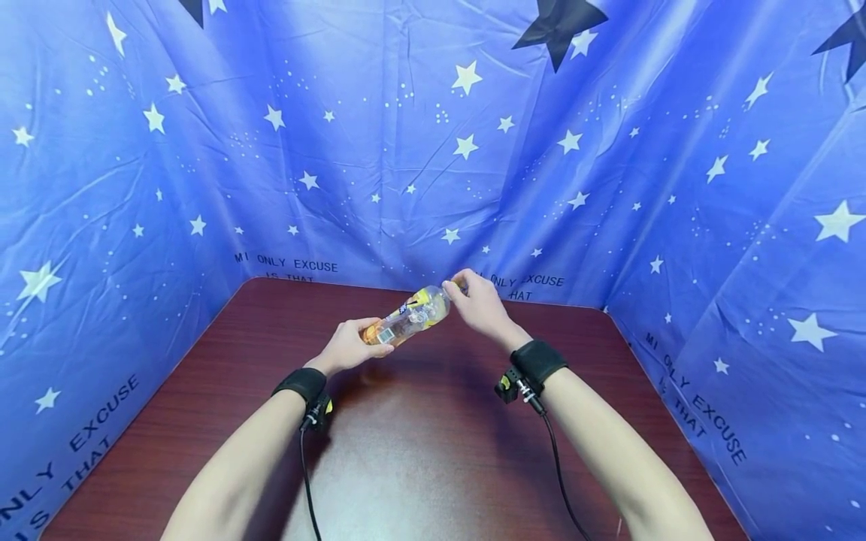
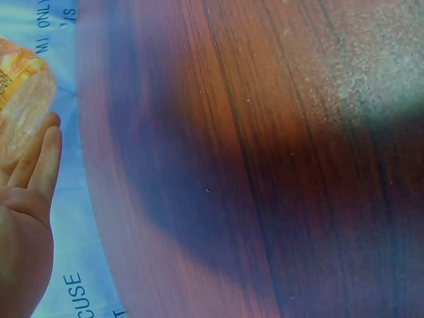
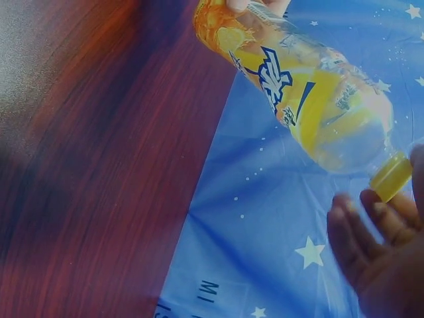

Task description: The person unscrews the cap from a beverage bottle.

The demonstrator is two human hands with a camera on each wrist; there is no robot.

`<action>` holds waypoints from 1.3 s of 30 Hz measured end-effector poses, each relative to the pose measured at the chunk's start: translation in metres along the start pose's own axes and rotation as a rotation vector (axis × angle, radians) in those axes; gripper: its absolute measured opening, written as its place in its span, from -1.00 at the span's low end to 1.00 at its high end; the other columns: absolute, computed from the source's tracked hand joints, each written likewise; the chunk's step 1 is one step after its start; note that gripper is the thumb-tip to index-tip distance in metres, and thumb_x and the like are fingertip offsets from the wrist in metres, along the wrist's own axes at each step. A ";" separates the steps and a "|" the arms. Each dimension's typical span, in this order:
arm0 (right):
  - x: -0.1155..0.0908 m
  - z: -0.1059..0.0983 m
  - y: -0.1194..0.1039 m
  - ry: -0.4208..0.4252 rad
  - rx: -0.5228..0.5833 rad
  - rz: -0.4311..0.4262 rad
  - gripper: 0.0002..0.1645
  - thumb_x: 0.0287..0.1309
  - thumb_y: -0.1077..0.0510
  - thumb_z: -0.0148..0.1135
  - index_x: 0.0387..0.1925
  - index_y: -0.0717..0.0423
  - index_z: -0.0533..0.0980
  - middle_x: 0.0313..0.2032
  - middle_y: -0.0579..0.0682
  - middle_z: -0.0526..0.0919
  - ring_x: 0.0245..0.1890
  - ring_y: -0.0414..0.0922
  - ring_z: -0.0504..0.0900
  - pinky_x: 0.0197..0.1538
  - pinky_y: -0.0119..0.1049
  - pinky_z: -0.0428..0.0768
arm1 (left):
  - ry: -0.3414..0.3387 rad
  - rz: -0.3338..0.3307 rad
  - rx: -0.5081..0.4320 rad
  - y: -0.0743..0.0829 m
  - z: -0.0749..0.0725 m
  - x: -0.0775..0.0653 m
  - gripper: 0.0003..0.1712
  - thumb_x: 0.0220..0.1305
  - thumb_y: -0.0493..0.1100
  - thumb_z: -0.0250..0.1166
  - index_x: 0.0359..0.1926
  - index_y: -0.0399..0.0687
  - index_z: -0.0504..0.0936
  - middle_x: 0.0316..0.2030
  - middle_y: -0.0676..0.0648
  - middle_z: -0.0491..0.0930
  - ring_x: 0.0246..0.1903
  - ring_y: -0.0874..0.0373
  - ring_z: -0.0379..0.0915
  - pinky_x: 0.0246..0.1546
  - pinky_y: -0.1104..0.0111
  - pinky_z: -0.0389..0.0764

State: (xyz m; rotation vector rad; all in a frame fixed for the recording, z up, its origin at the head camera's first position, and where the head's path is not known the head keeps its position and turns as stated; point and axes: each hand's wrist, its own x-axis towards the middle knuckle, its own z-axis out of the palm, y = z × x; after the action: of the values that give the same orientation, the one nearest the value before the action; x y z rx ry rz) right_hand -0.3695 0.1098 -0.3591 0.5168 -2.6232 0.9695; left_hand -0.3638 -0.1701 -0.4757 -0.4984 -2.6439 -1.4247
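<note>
A clear plastic bottle [image 1: 408, 315] with a yellow and orange label is held tilted above the table, its neck pointing up to the right. My left hand [image 1: 350, 346] grips it around the base end. In the left wrist view, the bottle's bottom [image 2: 30, 109] lies against the fingers of that hand. At the other end, my right hand [image 1: 479, 304] pinches the yellow cap [image 3: 391, 177] between thumb and fingers. The right wrist view shows the cap on the neck, with the other fingers spread beneath it.
The dark red wooden table [image 1: 406, 436] lies below both arms. Blue curtains [image 1: 379, 150] with white stars stand along its back and sides. Each wrist wears a black band [image 1: 539, 366] with a small camera, and a cable trails from each toward the front.
</note>
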 end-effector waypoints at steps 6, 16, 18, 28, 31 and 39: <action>0.001 -0.003 -0.005 -0.011 -0.163 0.187 -0.30 0.53 -0.37 -0.14 -0.58 0.01 0.37 -0.58 -0.05 0.38 -0.48 0.00 0.48 -0.31 -0.16 0.40 | 0.003 0.016 0.050 0.001 -0.002 0.003 -0.30 0.12 0.01 0.63 0.23 -0.17 0.64 -0.06 -0.15 0.75 -0.17 0.08 0.61 -0.14 0.28 0.63; -0.002 -0.004 -0.008 -0.136 -0.272 0.351 -0.18 0.42 -0.56 -0.30 -0.64 -0.08 0.38 -0.45 0.07 0.61 -0.34 0.06 0.66 -0.42 -0.11 0.46 | -0.003 0.019 0.127 0.000 -0.001 0.000 -0.24 0.13 0.09 0.61 0.27 -0.16 0.61 -0.03 -0.15 0.74 -0.14 0.06 0.60 -0.06 0.19 0.65; -0.002 -0.003 -0.007 -0.155 -0.254 0.367 -0.20 0.41 -0.55 -0.28 -0.65 -0.08 0.37 -0.50 0.04 0.60 -0.39 0.03 0.64 -0.44 -0.14 0.43 | -0.001 0.019 0.135 -0.001 -0.001 -0.001 -0.24 0.13 0.10 0.61 0.27 -0.15 0.61 -0.04 -0.14 0.74 -0.14 0.06 0.60 -0.05 0.18 0.65; -0.005 0.003 -0.002 -0.160 -0.189 0.276 -0.32 0.54 -0.35 -0.21 -0.64 -0.06 0.26 -0.62 -0.09 0.31 -0.53 -0.07 0.38 -0.41 -0.22 0.32 | 0.045 0.050 0.207 -0.007 0.001 -0.006 -0.27 0.11 0.13 0.61 0.23 -0.09 0.65 -0.08 -0.09 0.76 -0.20 0.09 0.59 -0.14 0.24 0.59; -0.006 0.006 -0.001 -0.153 -0.185 0.241 -0.34 0.58 -0.29 -0.21 -0.63 -0.06 0.24 -0.61 -0.09 0.26 -0.53 -0.07 0.33 -0.36 -0.23 0.30 | 0.060 0.048 0.216 -0.007 0.002 -0.008 -0.27 0.09 0.14 0.61 0.22 -0.08 0.66 -0.10 -0.09 0.76 -0.22 0.09 0.58 -0.17 0.26 0.57; -0.009 0.005 -0.003 -0.135 -0.127 0.194 -0.40 0.61 -0.22 -0.21 -0.56 -0.01 0.26 -0.56 -0.06 0.28 -0.51 -0.07 0.29 -0.28 -0.22 0.30 | 0.086 0.067 0.222 -0.006 0.001 -0.006 -0.30 0.08 0.13 0.63 0.19 -0.06 0.67 -0.13 -0.08 0.76 -0.25 0.10 0.58 -0.22 0.27 0.57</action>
State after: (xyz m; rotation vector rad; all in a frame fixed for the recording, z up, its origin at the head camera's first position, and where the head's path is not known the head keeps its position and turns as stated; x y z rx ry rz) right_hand -0.3613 0.1062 -0.3644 0.3123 -2.8763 0.8412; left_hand -0.3601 -0.1735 -0.4822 -0.4846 -2.6464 -1.0912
